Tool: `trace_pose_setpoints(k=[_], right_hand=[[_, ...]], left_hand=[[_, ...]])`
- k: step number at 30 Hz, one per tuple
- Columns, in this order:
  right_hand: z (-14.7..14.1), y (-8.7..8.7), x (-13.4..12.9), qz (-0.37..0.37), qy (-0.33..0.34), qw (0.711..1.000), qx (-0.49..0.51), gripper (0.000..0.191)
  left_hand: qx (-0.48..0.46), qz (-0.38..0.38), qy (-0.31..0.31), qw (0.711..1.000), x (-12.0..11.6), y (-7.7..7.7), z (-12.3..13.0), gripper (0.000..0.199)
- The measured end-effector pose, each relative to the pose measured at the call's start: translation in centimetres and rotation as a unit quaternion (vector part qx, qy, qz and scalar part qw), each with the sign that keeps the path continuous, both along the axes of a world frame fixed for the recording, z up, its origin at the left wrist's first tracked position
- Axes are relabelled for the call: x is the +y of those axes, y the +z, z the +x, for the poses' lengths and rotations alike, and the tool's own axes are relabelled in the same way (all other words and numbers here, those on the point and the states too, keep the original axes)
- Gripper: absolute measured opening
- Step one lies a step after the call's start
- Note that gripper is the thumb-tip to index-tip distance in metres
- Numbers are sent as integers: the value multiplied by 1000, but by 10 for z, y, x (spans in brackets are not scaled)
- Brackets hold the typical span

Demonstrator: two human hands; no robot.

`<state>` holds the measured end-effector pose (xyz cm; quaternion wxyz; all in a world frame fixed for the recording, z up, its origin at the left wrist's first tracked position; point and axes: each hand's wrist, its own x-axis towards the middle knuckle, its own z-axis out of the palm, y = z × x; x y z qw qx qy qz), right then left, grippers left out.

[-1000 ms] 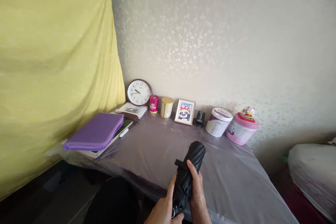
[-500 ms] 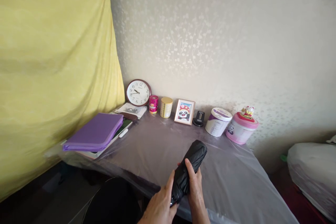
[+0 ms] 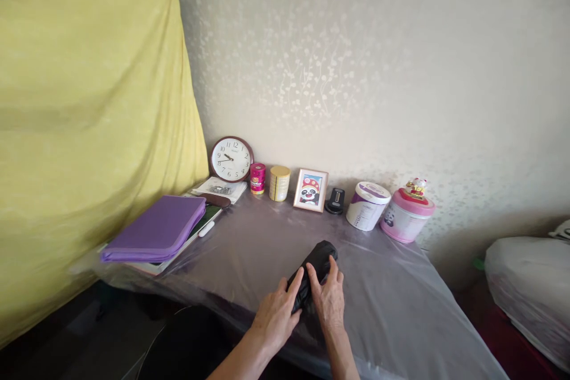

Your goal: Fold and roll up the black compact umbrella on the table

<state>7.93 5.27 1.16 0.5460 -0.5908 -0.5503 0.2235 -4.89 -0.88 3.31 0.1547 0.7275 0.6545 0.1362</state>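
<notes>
Left hand (image 3: 276, 316) and right hand (image 3: 330, 301) clasp an umbrella (image 3: 319, 258); the clock (image 3: 232, 159) reads 1–12.

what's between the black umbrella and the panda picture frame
Just bare table cover between the umbrella and the frame, in the head view.

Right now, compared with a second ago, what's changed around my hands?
The black umbrella has moved forward over the table, the left hand and right hand going with it; its strap, sticking out earlier, no longer shows. Both hands are still on it. The clock, picture frame and purple folder stayed put.
</notes>
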Motion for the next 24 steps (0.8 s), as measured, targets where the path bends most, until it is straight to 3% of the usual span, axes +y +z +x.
trace_pose_setpoints(k=[2,5,9,16,19,24], right_hand=[[-1,-5,3,21,25,997,-65,47],[0,-6,5,72,113,982,-134,31],[9,-7,7,109,198,970,-87,23],[27,-10,-2,10,213,969,124,22],[26,-2,-4,-11,236,964,118,23],[14,12,5,-22,282,959,26,22]], left_hand=[[33,-2,-1,999,3,-6,0,79],[52,14,-1,999,3,-13,0,76],[66,20,-1,998,2,-13,1,74],[95,11,-11,995,2,-12,0,72],[101,15,-18,995,3,-12,0,69],[109,13,-23,994,3,-13,-1,66]])
